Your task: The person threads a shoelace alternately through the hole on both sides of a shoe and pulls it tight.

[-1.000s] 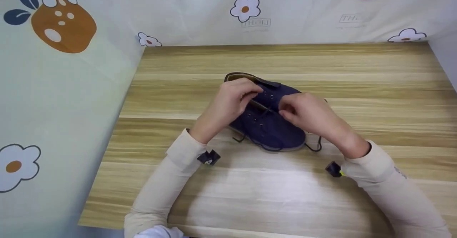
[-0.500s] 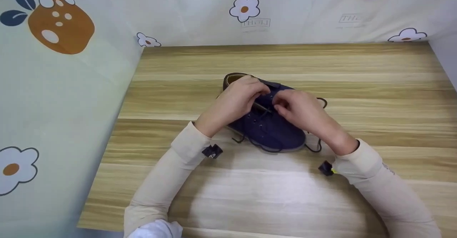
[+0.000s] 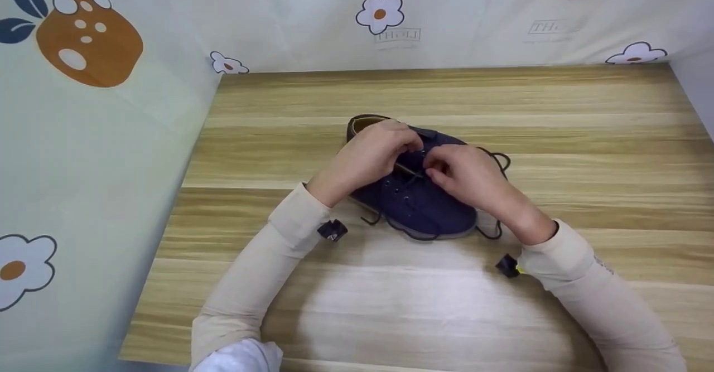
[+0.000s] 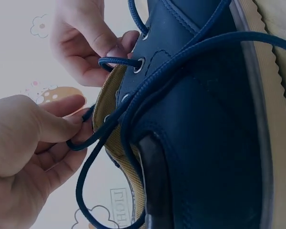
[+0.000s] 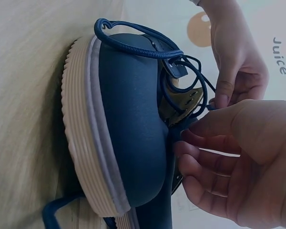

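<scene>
Two navy lace-up shoes lie side by side: the near shoe (image 3: 440,210) and the far shoe (image 3: 444,139). My left hand (image 3: 376,151) is over the far shoe's opening. Its thumb and fingers pinch a dark blue shoelace (image 4: 88,114) near one end, as the left wrist view shows. Loose loops of lace hang beside the tan-lined tongue (image 4: 109,93). My right hand (image 3: 466,171) is over the front of the shoes, thumb and forefinger together at a lace loop beside an eyelet (image 4: 139,65). In the right wrist view its fingertips partly hide that spot.
The shoes rest on a wood-grain table (image 3: 268,138). Lace ends trail onto it, including one loop (image 3: 492,232) by the near toe. A printed curtain (image 3: 474,20) stands behind the table and on the left. Small black wrist mounts (image 3: 333,230) hang below each cuff.
Both hands have come closer together above the far shoe, the left moving right and the right moving left. A lace loop at the far toe now shows more. The shoes stay about in place.
</scene>
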Demonstrator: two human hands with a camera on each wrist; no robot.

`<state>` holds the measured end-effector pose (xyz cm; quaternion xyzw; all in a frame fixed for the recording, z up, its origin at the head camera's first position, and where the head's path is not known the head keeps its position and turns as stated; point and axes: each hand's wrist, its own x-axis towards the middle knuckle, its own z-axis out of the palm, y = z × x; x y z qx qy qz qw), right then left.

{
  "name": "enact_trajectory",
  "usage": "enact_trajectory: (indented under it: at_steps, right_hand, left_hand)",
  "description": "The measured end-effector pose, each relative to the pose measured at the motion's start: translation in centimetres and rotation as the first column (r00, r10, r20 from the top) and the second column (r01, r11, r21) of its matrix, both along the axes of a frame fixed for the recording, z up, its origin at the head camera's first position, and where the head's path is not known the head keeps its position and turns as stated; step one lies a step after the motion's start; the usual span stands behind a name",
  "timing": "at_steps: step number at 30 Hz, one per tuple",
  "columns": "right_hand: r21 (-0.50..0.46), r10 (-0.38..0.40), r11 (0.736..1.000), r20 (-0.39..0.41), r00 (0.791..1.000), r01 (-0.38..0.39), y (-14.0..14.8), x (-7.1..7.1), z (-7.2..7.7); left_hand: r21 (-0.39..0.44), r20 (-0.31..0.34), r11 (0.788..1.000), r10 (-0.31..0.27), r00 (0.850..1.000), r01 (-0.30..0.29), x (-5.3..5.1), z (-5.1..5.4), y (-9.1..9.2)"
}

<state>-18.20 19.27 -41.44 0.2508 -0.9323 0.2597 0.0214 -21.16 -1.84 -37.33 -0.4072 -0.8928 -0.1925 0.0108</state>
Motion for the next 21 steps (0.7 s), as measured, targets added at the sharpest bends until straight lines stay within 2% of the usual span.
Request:
enact_trajectory:
  at_steps: [5,11,16,21]
  right_hand:
    - [0.014,-0.013,1.0,0.003,1.0,0.013,0.0,0.1,-0.1]
    - [-0.008,0.003,1.0,0.023,1.0,-0.003,0.1,0.2,-0.1]
    - [-0.026,0.026,0.999,0.031,0.999,-0.026,0.0,0.4,-0.4]
    - [-0.051,-0.004,0.999,-0.052,0.999,0.001,-0.5,0.5,-1.1]
  left_hand:
    - [0.043,0.09,0.999,-0.026,0.996,0.022,-0.2,-0.2,0.2]
    - [0.108,0.194,0.994,-0.052,0.98,0.031,-0.4,-0.6,0.2]
    - [0.083,0.213,0.995,-0.07,0.974,0.054,-0.5,-0.6,0.1]
    - [0.057,0.223,0.996,-0.08,0.972,0.069,-0.9,-0.7,0.2]
